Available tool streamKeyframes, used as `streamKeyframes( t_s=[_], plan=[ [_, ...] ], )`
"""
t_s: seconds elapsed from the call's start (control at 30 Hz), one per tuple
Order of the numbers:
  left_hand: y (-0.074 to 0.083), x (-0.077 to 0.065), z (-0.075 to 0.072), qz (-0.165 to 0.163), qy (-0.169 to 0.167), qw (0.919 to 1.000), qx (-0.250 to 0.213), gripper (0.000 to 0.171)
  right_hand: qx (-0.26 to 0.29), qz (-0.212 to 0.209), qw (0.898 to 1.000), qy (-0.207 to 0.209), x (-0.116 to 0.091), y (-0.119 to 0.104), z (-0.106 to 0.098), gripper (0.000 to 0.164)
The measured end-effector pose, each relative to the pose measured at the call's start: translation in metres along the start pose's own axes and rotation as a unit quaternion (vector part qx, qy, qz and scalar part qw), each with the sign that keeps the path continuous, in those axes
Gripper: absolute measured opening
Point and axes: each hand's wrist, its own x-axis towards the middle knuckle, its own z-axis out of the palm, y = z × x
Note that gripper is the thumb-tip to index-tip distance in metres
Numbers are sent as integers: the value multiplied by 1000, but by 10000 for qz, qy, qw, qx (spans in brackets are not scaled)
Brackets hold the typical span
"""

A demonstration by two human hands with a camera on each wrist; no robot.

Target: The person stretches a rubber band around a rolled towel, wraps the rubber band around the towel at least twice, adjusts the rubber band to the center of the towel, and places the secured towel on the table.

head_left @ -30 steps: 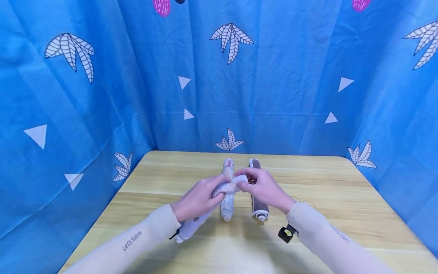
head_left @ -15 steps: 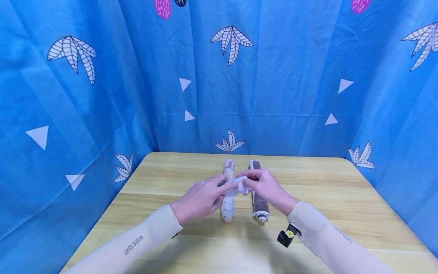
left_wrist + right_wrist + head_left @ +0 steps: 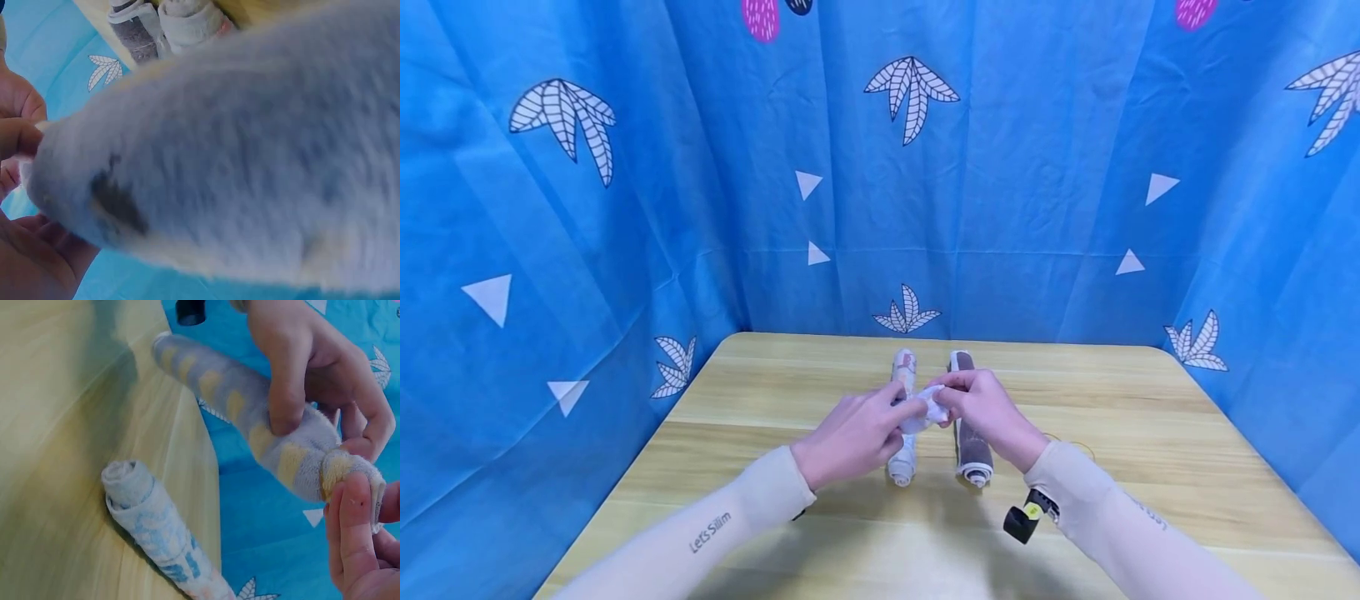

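Observation:
Both hands hold a rolled towel (image 3: 212, 381), grey with yellow patches, raised above the table. My left hand (image 3: 859, 433) grips the roll near one end, its thumb pressing along the side in the right wrist view. My right hand (image 3: 985, 408) pinches the end of the roll. A thin rubber band (image 3: 323, 478) circles the towel close to that end, between the two hands. In the left wrist view the towel (image 3: 219, 150) fills most of the picture. Behind the hands lie a pale patterned rolled towel (image 3: 902, 462) and a brown rolled towel (image 3: 973, 454).
Thin yellow rubber bands (image 3: 1086, 448) lie on the wooden table (image 3: 1150, 500), partly behind the right wrist. A blue curtain (image 3: 1037, 167) with leaf prints stands around the table's back and sides. A black wrist camera (image 3: 1021, 525) hangs under the right sleeve.
The held roll has turned, so its long tail below the left hand no longer shows in the head view. The left hand has rolled over, its back now facing up; the right hand keeps its pinch.

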Motion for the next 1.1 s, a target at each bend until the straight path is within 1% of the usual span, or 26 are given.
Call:
streamKeyframes(
  t_s=[0.17, 0.23, 0.3, 0.37, 0.4, 0.47, 0.5, 0.53, 0.57, 0.67, 0.73, 0.77, 0.8, 0.87, 0.93, 0.97, 1.03, 1.1],
  plan=[
    [4, 2, 4, -67, 89, 9999, -74, 34, 184, 196, 9996, 9, 0, 2, -4, 29],
    [5, 3, 6, 10, 154, 9999, -63, 33, 285, 259, 9993, 33, 0, 2, -6, 30],
    [6, 4, 8, 94, 207, 9997, -74, 34, 270, 260, 9993, 23, 0, 4, -7, 30],
    [5, 3, 9, 110, 207, 9995, -194, 35, 147, 123, 9998, -71, 0, 5, -8, 31],
    [4, 3, 10, 63, 166, 9994, -306, 34, 12, 5, 9999, -169, 0, 6, -9, 30],
    [3, 3, 9, -159, 52, 9979, -630, 34, -378, -374, 9977, -417, -1, 7, -11, 30],
    [2, 3, 9, -305, -42, 9959, -853, 33, -615, -630, 9946, -550, -2, 7, -12, 31],
    [1, 3, 8, -476, -133, 9925, -1117, 33, -870, -936, 9893, -699, -3, 7, -14, 32],
    [0, 4, 6, -656, -225, 9877, -1405, 33, -1138, -1255, 9820, -832, -3, 6, -16, 33],
    [-4, 5, 2, -1047, -444, 9680, -2237, 28, -1856, -2139, 9521, -1152, -4, 4, -20, 36],
    [-6, 6, 1, -1151, -529, 9545, -2699, 27, -2151, -2503, 9348, -1314, -3, 3, -22, 37],
    [-7, 6, 1, -1157, -580, 9508, -2814, 26, -2277, -2570, 9296, -1342, -3, 2, -23, 36],
    [-7, 5, 1, -1128, -639, 9498, -2849, 25, -2388, -2591, 9262, -1340, -3, 2, -23, 35],
    [-8, 4, 1, -1003, -724, 9555, -2676, 25, -2572, -2571, 9223, -1305, -2, 2, -22, 31],
    [-7, 2, 2, -831, -786, 9659, -2321, 27, -2717, -2465, 9225, -1201, -2, 3, -20, 26],
    [-6, 2, 1, -745, -787, 9718, -2096, 29, -2752, -2389, 9242, -1140, -2, 4, -19, 24],
    [-5, 1, 0, -608, -762, 9803, -1720, 34, -2739, -2245, 9296, -1017, -2, 6, -17, 18],
    [-4, 1, -2, -555, -755, 9844, -1486, 38, -2633, -2077, 9378, -895, -2, 8, -15, 14]
  ],
)
